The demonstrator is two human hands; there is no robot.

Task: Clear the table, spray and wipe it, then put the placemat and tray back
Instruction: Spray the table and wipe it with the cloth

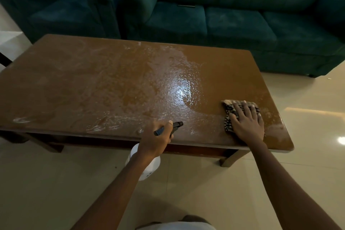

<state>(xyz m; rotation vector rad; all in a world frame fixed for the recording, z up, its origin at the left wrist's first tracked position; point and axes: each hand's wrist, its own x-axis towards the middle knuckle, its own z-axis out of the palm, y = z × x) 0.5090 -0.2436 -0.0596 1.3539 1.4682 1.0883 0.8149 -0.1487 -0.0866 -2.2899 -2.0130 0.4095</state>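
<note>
Brown tabletop [112, 84] wet with spray droplets, teal sofa [224, 15] behind. Left hand [155, 139] grips white spray bottle [147, 166] at near edge. Right hand [246, 122], fingers flat, presses checked cloth [228, 112] at near-right corner.

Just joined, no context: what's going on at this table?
A person is cleaning the wooden table. The left hand grips a white spray bottle at the near edge, nozzle aimed over the top. The right hand presses a patterned cloth flat near the right end. Most of the top is wet with spray droplets.
</note>
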